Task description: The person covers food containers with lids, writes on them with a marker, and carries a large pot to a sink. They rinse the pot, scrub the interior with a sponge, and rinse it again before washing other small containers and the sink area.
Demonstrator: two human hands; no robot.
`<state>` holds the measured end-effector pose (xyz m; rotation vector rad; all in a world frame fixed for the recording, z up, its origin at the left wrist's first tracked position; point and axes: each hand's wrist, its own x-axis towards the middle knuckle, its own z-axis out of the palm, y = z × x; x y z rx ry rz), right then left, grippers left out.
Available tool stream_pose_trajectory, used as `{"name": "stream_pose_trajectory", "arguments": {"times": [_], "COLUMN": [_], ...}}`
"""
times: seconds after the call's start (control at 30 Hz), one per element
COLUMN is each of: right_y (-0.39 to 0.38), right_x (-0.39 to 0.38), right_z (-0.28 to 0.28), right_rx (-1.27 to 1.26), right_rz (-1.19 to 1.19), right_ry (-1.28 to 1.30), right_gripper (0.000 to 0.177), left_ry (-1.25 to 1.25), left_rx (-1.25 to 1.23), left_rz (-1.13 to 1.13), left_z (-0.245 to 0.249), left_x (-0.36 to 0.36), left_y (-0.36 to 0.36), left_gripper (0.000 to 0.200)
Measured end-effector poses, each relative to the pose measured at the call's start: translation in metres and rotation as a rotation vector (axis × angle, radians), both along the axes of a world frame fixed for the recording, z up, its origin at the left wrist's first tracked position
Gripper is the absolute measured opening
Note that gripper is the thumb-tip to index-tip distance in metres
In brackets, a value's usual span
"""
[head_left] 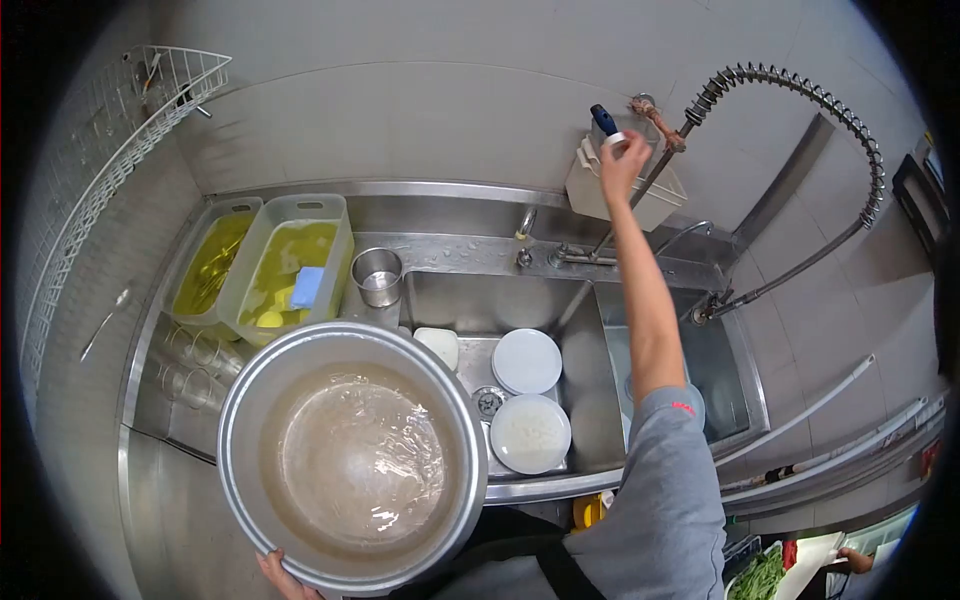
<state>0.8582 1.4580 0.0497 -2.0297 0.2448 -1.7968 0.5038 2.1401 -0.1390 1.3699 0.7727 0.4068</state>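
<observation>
A large metal pot (240,400) with cloudy water in it fills the lower left, tilted a little towards me. My left hand (283,577) grips its rim at the bottom, fingers wrapped over the edge. My right arm stretches over the sink, and my right hand (624,165) is up at the white wall bin (588,180). Its fingers are closed on a blue-handled tool (604,120) with a white part below the handle; what kind of tool it is I cannot make out. Two white plates, a far one (527,361) and a near one (530,434), lie in the sink basin (480,290).
Two plastic tubs of yellow liquid stand left; the nearer tub (345,235) holds a blue sponge (307,287). Beside it are a metal cup (377,277) and several glasses (190,370). A coiled spray hose (870,160) arches right. Another person's hand (855,561) shows lower right.
</observation>
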Motion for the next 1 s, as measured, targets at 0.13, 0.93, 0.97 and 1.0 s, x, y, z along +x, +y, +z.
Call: {"name": "stream_pose_trajectory", "arguments": {"times": [0.13, 0.93, 0.97, 1.0], "right_y": [-0.062, 0.499, 0.502, 0.504], "right_x": [0.019, 0.150, 0.149, 0.145], "right_z": [0.027, -0.214, -0.207, -0.201], "right_rx": [-0.184, -0.810, -0.836, -0.862], "right_rz": [-0.354, 0.544, 0.570, 0.596], "right_ry": [0.218, 1.741, 1.707, 1.674], "right_gripper": [0.046, 0.078, 0.074, 0.070], "left_ry": [-0.012, -0.047, -0.062, -0.076], "left_rx": [0.021, -0.180, -0.190, -0.199], "left_rz": [-0.029, 0.037, 0.040, 0.044], "left_z": [-0.010, 0.008, 0.008, 0.009], "left_x": [-0.001, -0.002, -0.001, 0.000], "left_y": [0.006, -0.005, -0.007, -0.008], "left_gripper": [0.033, 0.037, 0.038, 0.038]}}
